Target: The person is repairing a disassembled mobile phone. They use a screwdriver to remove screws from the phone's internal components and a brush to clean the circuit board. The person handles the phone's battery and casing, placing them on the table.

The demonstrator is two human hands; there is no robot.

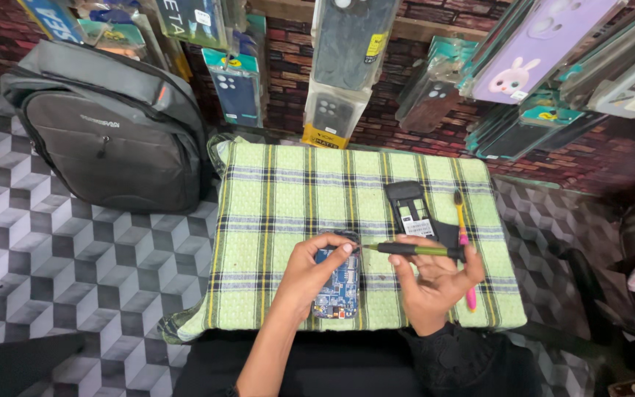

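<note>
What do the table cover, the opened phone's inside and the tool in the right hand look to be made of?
Table cover: woven cloth, matte, judging by its plaid weave and rumpled edge. Opened phone: blue circuit board with small metal parts, likely in a plastic frame. Screwdriver in the right hand: dark green handle, probably plastic or coated metal, with a metal tip.

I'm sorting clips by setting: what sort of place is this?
Probably a small phone repair and accessory stall. Packaged phone cases hang overhead, and on the checked cloth the left hand steadies an opened phone while the right hand holds a screwdriver.

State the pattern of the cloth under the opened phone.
Green plaid cloth with dark and yellow stripes; head view.
</note>
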